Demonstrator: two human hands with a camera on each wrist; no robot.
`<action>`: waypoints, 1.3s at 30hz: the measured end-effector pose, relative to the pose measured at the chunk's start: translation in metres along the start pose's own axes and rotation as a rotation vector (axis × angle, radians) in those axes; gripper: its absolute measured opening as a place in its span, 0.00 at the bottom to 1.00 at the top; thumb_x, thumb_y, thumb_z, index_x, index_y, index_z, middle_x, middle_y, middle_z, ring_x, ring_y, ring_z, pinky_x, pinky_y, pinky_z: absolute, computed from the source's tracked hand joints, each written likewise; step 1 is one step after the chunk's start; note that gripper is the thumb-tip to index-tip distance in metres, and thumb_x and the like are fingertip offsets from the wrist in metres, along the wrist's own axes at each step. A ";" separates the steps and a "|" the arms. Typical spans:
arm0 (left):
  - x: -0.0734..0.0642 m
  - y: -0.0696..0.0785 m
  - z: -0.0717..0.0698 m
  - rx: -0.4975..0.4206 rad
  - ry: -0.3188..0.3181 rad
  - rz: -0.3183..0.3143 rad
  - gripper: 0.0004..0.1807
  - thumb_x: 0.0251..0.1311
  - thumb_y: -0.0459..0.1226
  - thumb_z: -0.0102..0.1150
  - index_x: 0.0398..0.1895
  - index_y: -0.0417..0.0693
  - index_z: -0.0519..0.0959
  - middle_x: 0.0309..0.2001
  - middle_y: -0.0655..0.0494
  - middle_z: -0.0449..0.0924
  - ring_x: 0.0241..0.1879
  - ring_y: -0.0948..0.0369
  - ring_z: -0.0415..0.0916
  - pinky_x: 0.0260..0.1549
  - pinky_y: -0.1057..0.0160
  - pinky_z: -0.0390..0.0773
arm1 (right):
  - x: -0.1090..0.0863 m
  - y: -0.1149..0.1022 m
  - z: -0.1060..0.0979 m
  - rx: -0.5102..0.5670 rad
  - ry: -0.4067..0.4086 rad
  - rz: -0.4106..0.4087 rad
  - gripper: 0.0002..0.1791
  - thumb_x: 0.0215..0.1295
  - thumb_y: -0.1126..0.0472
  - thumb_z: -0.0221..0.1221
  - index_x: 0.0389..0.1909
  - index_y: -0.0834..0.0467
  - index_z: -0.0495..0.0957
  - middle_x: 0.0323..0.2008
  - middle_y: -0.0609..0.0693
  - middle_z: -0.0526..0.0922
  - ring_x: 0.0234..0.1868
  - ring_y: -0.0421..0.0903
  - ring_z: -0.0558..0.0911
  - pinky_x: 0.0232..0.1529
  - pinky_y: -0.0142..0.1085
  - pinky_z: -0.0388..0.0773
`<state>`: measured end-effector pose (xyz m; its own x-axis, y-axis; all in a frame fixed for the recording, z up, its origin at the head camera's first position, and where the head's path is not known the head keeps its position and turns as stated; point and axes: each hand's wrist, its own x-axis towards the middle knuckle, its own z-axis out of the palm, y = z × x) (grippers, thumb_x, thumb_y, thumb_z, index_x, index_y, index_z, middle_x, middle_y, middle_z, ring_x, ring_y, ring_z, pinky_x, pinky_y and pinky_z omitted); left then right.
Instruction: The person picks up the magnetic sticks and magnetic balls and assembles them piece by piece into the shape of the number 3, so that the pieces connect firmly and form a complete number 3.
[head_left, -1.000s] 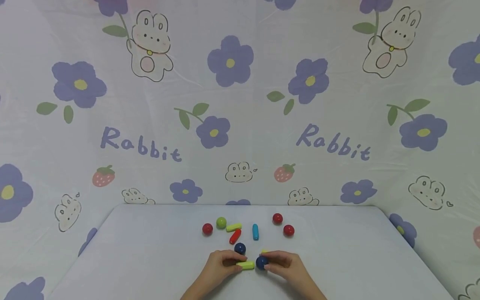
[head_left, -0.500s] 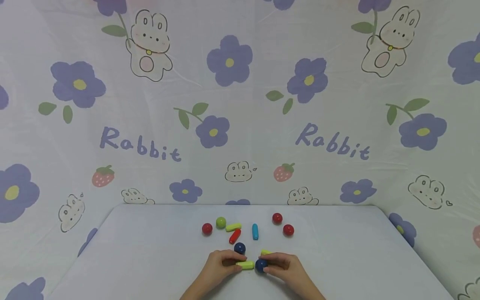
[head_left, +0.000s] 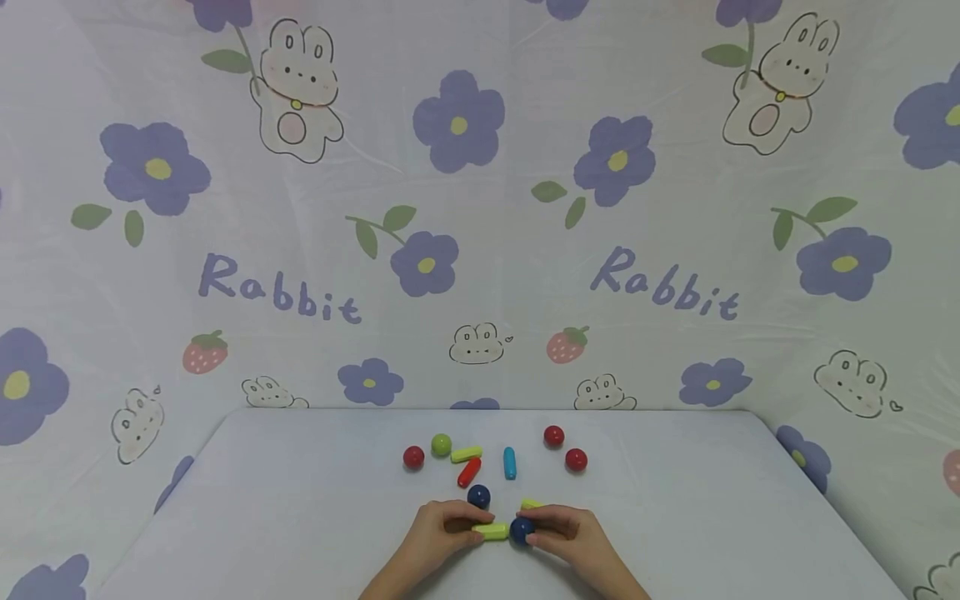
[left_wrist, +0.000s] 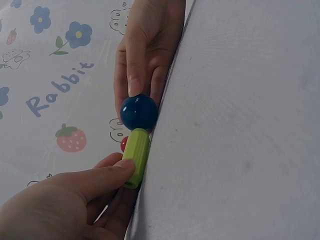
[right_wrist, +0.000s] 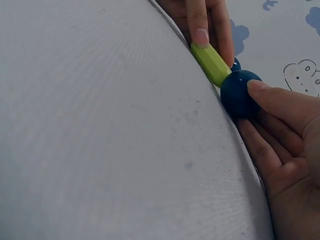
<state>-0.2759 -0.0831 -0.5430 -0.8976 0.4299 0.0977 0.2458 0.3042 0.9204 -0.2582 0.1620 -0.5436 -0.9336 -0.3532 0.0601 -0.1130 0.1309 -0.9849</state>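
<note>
Near the front edge of the table (head_left: 300, 517), mid-width, left hand (head_left: 435, 537) pinches a yellow-green rod (head_left: 491, 531); right hand (head_left: 573, 537) pinches a dark blue ball (head_left: 521, 528) touching the rod's end. Second blue ball (head_left: 478, 497) just behind; red balls (head_left: 575, 460), more rods toward back edge.

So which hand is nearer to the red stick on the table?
Left. The left hand sits just below the red stick, gripping a green stick; the right hand is farther off, holding a blue ball.
</note>
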 end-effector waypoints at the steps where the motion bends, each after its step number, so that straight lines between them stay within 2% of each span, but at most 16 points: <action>1: 0.000 0.000 0.000 -0.001 0.000 0.001 0.14 0.49 0.33 0.63 0.41 0.56 0.82 0.38 0.68 0.79 0.41 0.66 0.74 0.42 0.68 0.73 | 0.000 0.000 0.000 -0.001 0.000 0.002 0.19 0.55 0.61 0.61 0.48 0.60 0.76 0.47 0.51 0.78 0.50 0.45 0.75 0.46 0.31 0.71; 10: 0.000 -0.002 0.001 -0.034 -0.004 -0.001 0.14 0.49 0.34 0.63 0.41 0.56 0.82 0.38 0.66 0.79 0.42 0.65 0.74 0.41 0.68 0.73 | 0.000 0.000 0.000 0.035 -0.009 0.024 0.19 0.55 0.60 0.61 0.49 0.60 0.75 0.48 0.52 0.77 0.50 0.46 0.75 0.46 0.32 0.71; 26: 0.000 -0.002 0.002 -0.058 0.003 0.014 0.15 0.49 0.33 0.63 0.41 0.56 0.82 0.39 0.66 0.80 0.43 0.65 0.74 0.42 0.67 0.72 | 0.000 0.001 0.000 0.024 -0.016 -0.005 0.19 0.56 0.60 0.61 0.50 0.60 0.75 0.49 0.53 0.77 0.50 0.46 0.74 0.47 0.31 0.70; 31: -0.004 0.010 0.001 -0.064 0.011 0.007 0.14 0.50 0.30 0.62 0.41 0.52 0.82 0.39 0.64 0.80 0.42 0.62 0.74 0.42 0.66 0.73 | 0.000 0.002 -0.001 0.003 -0.019 -0.009 0.18 0.57 0.59 0.60 0.49 0.59 0.76 0.48 0.52 0.77 0.50 0.45 0.74 0.47 0.31 0.70; 35: -0.008 0.022 -0.002 -0.087 0.021 0.035 0.13 0.51 0.31 0.62 0.42 0.48 0.81 0.40 0.59 0.80 0.43 0.60 0.74 0.43 0.66 0.73 | 0.000 0.002 -0.001 0.005 -0.022 -0.009 0.18 0.57 0.60 0.59 0.49 0.60 0.76 0.48 0.52 0.77 0.51 0.45 0.74 0.47 0.31 0.70; 39: -0.007 0.016 -0.003 -0.114 0.057 0.092 0.12 0.52 0.33 0.61 0.43 0.48 0.80 0.41 0.57 0.79 0.43 0.60 0.74 0.42 0.67 0.73 | -0.001 0.001 -0.001 0.004 -0.022 -0.008 0.18 0.57 0.60 0.59 0.49 0.60 0.76 0.48 0.53 0.77 0.51 0.45 0.74 0.47 0.31 0.70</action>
<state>-0.2669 -0.0835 -0.5274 -0.8934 0.4014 0.2017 0.2877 0.1662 0.9432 -0.2581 0.1629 -0.5446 -0.9248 -0.3750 0.0646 -0.1192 0.1242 -0.9851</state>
